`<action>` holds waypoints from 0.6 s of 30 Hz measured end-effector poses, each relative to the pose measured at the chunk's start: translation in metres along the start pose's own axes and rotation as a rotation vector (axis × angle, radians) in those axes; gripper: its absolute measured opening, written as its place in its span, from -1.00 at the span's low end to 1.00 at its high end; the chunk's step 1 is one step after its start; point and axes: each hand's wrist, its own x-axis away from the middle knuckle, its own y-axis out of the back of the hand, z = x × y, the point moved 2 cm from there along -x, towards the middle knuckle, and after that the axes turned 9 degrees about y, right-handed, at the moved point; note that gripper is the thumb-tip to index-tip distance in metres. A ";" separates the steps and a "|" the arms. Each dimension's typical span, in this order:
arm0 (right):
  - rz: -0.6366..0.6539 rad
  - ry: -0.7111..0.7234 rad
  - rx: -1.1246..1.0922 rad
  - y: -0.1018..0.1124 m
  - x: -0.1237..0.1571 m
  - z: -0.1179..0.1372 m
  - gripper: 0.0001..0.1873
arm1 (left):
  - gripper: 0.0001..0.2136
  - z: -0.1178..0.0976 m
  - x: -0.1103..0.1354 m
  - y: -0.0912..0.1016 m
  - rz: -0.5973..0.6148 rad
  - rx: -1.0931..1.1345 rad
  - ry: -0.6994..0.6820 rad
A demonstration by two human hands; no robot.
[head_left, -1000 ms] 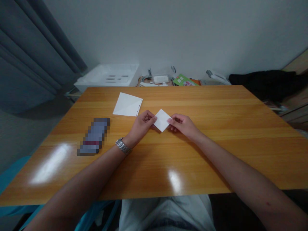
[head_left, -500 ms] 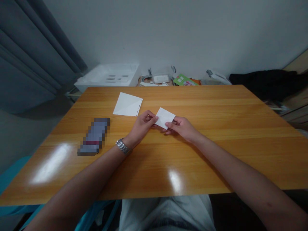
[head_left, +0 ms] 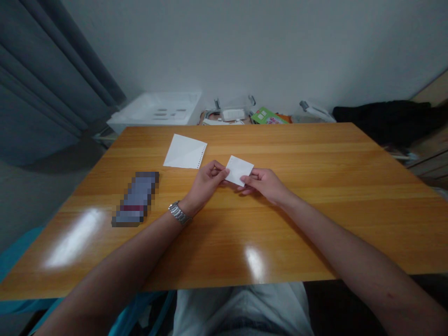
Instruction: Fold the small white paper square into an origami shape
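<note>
A small folded white paper is held just above the wooden table, near its middle. My left hand, with a metal watch at the wrist, pinches the paper's left corner between thumb and fingers. My right hand pinches its right lower edge, fingers curled under it. A second white sheet with a perforated right edge lies flat on the table, just left of and behind my left hand.
A blurred dark rectangular object lies on the table's left part. Behind the far edge sit a white tray, a clear box, a green packet and dark cloth. A grey curtain hangs at the left.
The paper has turned from a diamond pose to a nearly level rectangle. My right hand shifted its grip from the right corner to under the paper's lower right edge. The left hand stayed put.
</note>
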 end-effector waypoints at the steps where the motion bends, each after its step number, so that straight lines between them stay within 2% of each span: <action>1: 0.000 0.005 0.010 0.000 0.000 0.000 -0.54 | -0.68 0.000 0.000 0.000 0.008 0.007 0.007; 8: -0.028 0.096 0.134 0.002 0.000 0.010 -0.53 | -0.69 0.000 -0.001 0.000 0.072 0.074 0.042; 18: -0.006 0.062 0.241 0.006 -0.001 0.012 -0.51 | -0.73 0.006 -0.004 0.002 0.145 -0.013 -0.010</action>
